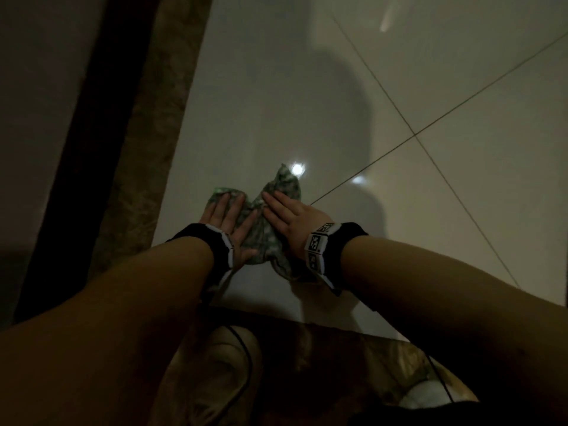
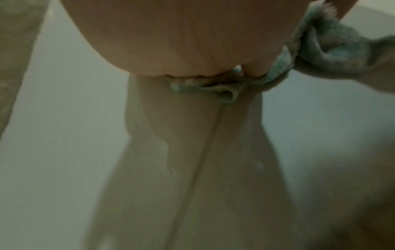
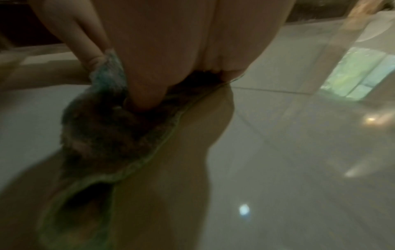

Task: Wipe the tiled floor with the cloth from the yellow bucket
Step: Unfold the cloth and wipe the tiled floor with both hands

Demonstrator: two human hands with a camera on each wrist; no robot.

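Note:
A crumpled green-and-white patterned cloth [image 1: 284, 182] lies on the glossy pale tiled floor [image 1: 276, 87]. Both hands press flat on it, side by side, fingers straight. My left hand [image 1: 226, 215] covers the cloth's left part, my right hand [image 1: 290, 216] its right part. In the left wrist view the palm [image 2: 181, 42] bears down on the cloth [image 2: 329, 45], whose edge shows under it. In the right wrist view the palm [image 3: 181, 42] sits on the dark bunched cloth [image 3: 102, 128]. The yellow bucket is not in view.
A brownish speckled border strip [image 1: 153, 133] and a dark band [image 1: 92, 133] run along the left of the floor. Grout lines cross at the right [image 1: 415, 135]. Near the bottom are a speckled threshold [image 1: 384, 355] and my foot [image 1: 221, 364]. Lights reflect off the tiles.

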